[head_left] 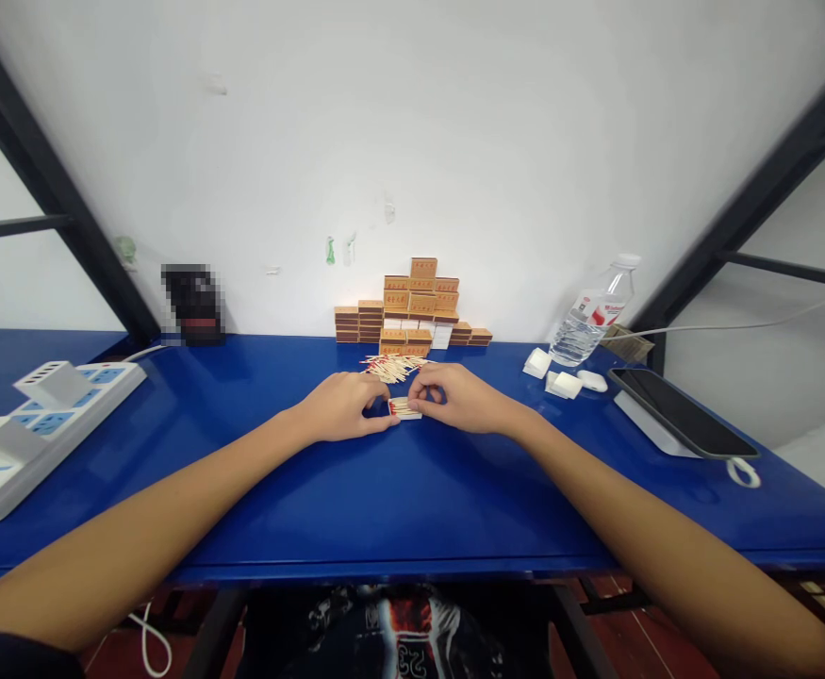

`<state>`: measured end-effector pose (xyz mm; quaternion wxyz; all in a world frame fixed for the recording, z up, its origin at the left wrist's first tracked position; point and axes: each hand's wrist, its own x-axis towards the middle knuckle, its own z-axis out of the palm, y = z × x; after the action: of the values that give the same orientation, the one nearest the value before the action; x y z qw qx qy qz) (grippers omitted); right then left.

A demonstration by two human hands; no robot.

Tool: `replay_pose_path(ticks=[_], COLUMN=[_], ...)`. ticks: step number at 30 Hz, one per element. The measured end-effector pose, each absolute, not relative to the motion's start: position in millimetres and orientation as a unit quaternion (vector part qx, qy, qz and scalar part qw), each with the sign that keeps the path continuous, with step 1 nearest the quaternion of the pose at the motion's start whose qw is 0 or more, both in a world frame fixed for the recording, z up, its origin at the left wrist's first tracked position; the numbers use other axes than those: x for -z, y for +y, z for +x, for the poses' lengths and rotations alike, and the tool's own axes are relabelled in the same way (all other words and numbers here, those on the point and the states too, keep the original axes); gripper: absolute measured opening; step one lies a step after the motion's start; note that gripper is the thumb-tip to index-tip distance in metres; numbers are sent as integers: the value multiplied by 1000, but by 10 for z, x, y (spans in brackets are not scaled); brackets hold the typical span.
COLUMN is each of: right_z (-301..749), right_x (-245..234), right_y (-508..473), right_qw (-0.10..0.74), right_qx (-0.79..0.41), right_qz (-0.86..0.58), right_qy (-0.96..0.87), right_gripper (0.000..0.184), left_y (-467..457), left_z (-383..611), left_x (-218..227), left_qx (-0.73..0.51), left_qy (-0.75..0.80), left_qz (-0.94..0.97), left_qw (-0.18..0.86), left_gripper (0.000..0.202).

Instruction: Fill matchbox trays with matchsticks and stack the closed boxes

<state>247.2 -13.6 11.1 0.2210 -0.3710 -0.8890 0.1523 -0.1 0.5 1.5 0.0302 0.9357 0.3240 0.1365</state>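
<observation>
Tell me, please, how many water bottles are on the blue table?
1. The water bottle is at the back right of the blue table, by the wall, behind the small white boxes. None shows elsewhere, though the matchbox stack could hide something.

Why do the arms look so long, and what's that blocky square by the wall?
Head view: the wide lens stretches the edges, so the arms look long and the bars lean; the square is pixelated; the table shows soft sheen; the box pinched by the left hand and right hand looks sharp.
</observation>
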Motion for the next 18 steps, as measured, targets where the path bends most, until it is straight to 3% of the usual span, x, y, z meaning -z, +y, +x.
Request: replay_pose_path(ticks=[6, 12, 18], right_z=[2486, 2689, 2980], right_x=[-139, -125, -38], right_y=[-141, 46, 296], right_qw=[209, 246, 191], right_qx=[-139, -58, -12], right_qz=[-373, -475, -534], right_qy=[-893, -843, -824], right_gripper=[11, 16, 13], left_y=[0, 5, -35], left_z=[1, -4, 2], left_x=[-20, -15, -51], left_qx=[-137, -139, -175], left_qy=[325, 322, 314], left_qz=[936, 936, 932], left_qw=[27, 31, 35], left_gripper=[35, 34, 35])
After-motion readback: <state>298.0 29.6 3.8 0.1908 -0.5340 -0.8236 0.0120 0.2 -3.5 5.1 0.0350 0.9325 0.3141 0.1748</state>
